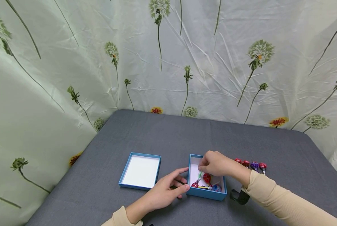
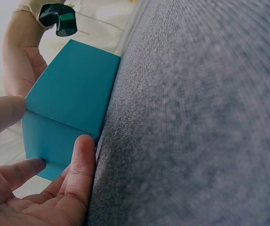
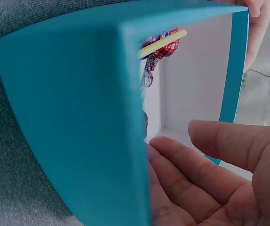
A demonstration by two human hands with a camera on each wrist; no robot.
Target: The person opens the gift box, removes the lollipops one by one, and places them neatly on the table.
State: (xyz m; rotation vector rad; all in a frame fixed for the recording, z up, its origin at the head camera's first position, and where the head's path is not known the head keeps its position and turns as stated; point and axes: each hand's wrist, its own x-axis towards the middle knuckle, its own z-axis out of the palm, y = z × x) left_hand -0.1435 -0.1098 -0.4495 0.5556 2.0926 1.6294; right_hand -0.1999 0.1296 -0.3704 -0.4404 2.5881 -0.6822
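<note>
A blue open box with a white inside holds several wrapped lollipops, among them a red lollipop and a blue lollipop. My right hand reaches into the box from the right. In the right wrist view its thumb stands apart from the fingers, whose tips dip behind the near wall, with nothing visible between thumb and fingers. My left hand touches the box's left side, its fingers spread along the outer wall in the left wrist view.
A blue lid, white side up, lies left of the box on the grey cloth-covered table. More lollipops, red and purple, lie in a row right of the box, partly behind the right forearm. A flower-printed curtain hangs behind.
</note>
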